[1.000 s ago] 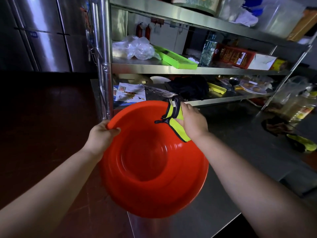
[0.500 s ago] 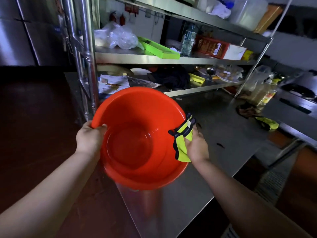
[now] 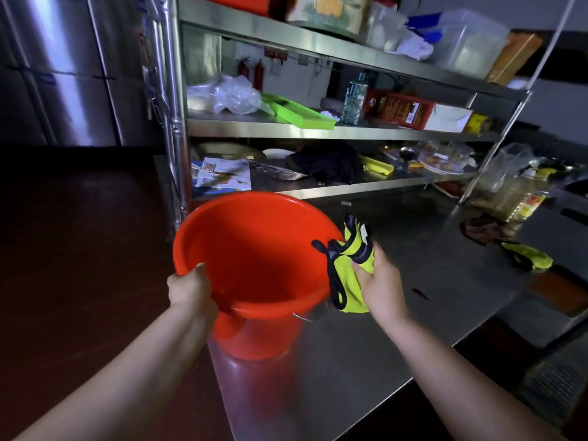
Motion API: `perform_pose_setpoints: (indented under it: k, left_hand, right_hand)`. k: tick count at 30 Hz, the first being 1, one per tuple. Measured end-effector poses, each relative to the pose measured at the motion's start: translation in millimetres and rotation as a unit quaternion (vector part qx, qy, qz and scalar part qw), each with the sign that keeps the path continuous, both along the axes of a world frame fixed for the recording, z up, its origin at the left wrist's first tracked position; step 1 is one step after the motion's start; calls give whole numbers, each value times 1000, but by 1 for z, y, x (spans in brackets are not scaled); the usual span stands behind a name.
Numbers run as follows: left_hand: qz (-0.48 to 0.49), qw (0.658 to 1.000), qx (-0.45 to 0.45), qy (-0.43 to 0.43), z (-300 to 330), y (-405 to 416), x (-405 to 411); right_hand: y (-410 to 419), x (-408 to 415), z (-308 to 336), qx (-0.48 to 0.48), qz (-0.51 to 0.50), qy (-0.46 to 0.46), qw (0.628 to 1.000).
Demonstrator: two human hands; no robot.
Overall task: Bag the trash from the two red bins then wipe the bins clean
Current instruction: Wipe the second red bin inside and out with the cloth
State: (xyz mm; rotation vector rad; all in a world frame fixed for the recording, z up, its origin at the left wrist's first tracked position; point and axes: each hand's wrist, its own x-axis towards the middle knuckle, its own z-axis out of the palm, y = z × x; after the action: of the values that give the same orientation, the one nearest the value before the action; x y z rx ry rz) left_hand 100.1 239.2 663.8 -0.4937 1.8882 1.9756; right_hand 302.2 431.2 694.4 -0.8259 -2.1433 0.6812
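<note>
Over the near end of the steel counter (image 3: 366, 361) tilts a round, glossy red plastic bin (image 3: 254, 249), its smooth inside bare. At its left rim the left hand (image 3: 191, 291) grips with curled fingers; against the right rim the right hand (image 3: 378, 288) pinches a bunched, dark-edged yellow-green cloth (image 3: 350, 281)

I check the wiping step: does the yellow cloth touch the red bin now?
Touching. The head view shows the cloth, gripped by the right hand, draped against the bin rim with no gap.
</note>
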Motion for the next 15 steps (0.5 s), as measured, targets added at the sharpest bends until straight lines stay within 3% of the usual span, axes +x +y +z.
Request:
perform_pose_setpoints:
  k: [5,7,9,11,12,13,15]
  left_hand:
    - [20,998,36,-41,11,24,39]
    - [55,995,-80,-6,22,28,59]
    - [92,956,-203,191,32,33,88]
    - [38,879,-211,426,40,49,121]
    - [-17,850,-196,489,44,58,135]
    - [-75,835,-178,516,47,67,147]
    - [-185,838,-125,497,53,81,166]
  right_hand:
    - [29,31,10,-7,86,44,995]
    - [37,44,13,-7,133,73,988]
    - [44,55,15,1,178,110,978]
    - [51,64,14,-2,220,127,967]
    - [53,67,14,-14,246,128,961]
    - [55,70,14,-26,273,123,954]
    - [56,75,12,-46,329,114,936]
